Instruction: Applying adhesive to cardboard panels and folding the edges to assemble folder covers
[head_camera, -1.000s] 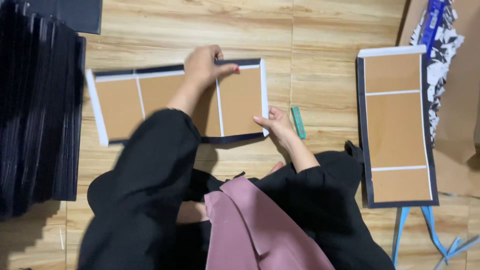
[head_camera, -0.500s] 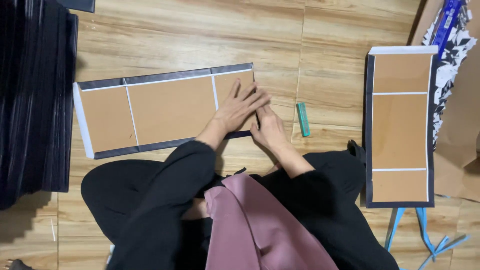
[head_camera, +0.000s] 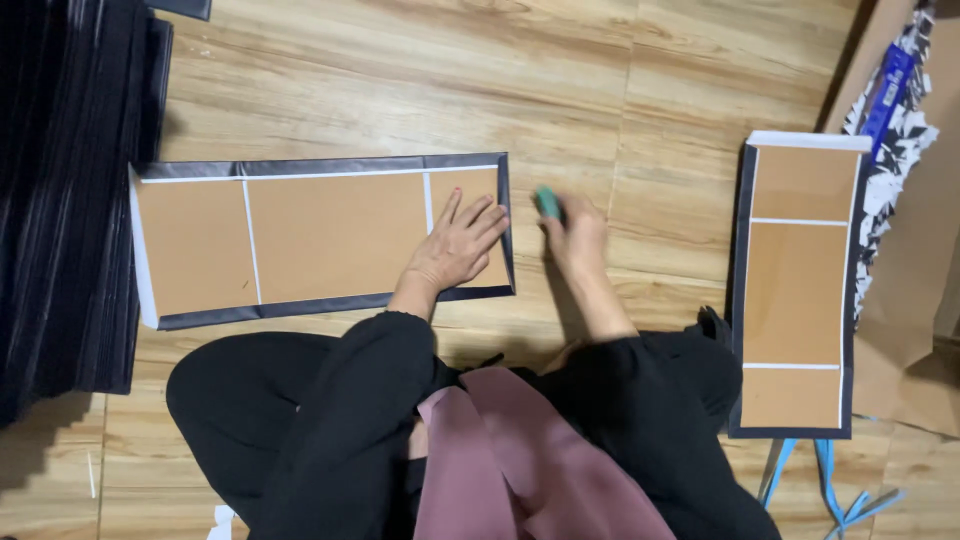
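Observation:
A long flat cardboard panel (head_camera: 300, 235) with brown sections, white seams and a dark folded border lies on the wooden floor in front of me. My left hand (head_camera: 458, 246) rests flat, fingers spread, on its right section. Just right of the panel's edge, my right hand (head_camera: 574, 232) is closed around a small green tool (head_camera: 547, 203), whose tip sticks out above the fingers; the hand is blurred.
A tall stack of black sheets (head_camera: 65, 190) fills the left side. A second brown panel (head_camera: 798, 285) lies upright at the right, beside brown paper and patterned packaging (head_camera: 893, 110). Blue strips (head_camera: 830, 485) lie at the lower right. My dark-clothed legs fill the bottom.
My right hand left the panel's right edge and picked up the green tool from the floor. My left hand stays flat on the panel's right section.

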